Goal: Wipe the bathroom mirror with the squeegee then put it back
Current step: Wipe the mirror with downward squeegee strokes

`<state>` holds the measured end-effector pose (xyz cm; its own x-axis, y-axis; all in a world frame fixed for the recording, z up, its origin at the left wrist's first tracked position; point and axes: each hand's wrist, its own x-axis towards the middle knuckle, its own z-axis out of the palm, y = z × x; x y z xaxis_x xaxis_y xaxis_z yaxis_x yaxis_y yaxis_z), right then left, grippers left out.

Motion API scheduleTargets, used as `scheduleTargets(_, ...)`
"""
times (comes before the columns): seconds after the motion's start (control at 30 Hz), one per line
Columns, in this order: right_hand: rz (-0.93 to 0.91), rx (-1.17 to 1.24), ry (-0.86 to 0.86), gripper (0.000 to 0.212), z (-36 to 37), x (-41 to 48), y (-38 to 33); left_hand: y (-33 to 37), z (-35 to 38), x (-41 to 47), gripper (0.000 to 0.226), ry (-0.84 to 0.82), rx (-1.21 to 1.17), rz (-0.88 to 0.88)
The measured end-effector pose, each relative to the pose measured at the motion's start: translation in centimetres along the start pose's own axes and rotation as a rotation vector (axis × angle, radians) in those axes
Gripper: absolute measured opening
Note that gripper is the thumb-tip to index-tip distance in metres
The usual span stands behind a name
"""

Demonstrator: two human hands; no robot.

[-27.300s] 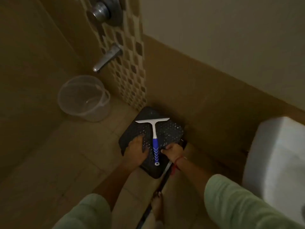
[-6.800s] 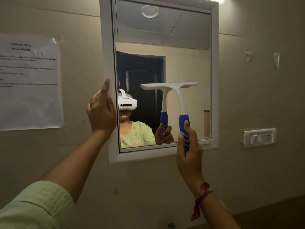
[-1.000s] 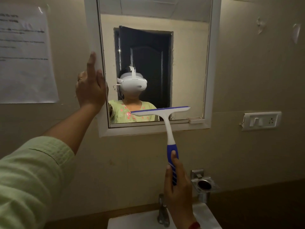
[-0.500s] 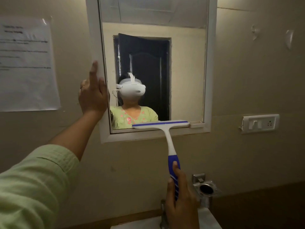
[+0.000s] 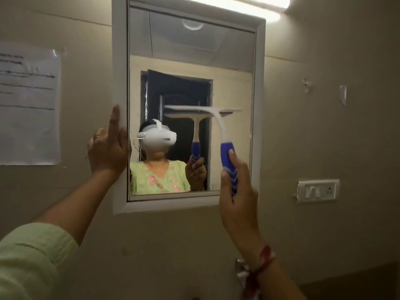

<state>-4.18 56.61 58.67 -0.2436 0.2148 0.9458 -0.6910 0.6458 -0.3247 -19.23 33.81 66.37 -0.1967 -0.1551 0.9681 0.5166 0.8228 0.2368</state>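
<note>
Blue-handled squeegee (image 5: 223,135) upright in raised right hand (image 5: 238,191).

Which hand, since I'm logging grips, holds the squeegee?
The right hand grips the squeegee by its blue handle; the left hand only rests on the mirror frame.

squeegee (image 5: 218,126): white head, blue grip w/ white chevrons. mirror (image 5: 118,61) frame white. sleeve (image 5: 32,256) pale green. wall (image 5: 324,131) beige. wrist thread (image 5: 265,256) red.
</note>
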Motion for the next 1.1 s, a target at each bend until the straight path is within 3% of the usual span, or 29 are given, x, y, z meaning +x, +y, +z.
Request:
scheduleTargets(0.13, -0.136, -0.026, 0.104, 0.035, 1.0, 7.4, 0.4, 0.3, -0.1, 0.1, 0.051, 0.014, 0.022, 0.005)
scheduleTargets(0.53, -0.216, -0.191, 0.243, 0.035, 1.8, 19.8, 1.3, 0.3, -0.2, 0.1, 0.05, 0.019, 0.005, 0.017)
scheduleTargets(0.73, -0.201, -0.142, 0.264, 0.033, 2.2, 21.0, 1.4, 0.4, -0.2, 0.1, 0.049, 0.029, 0.001, 0.041)
scheduleTargets(1.1, -0.172, -0.085, 0.26, 0.036, 2.1, 15.4, 4.1, 0.5, -0.1, 0.0, 0.048, 0.048, 0.006, 0.04)
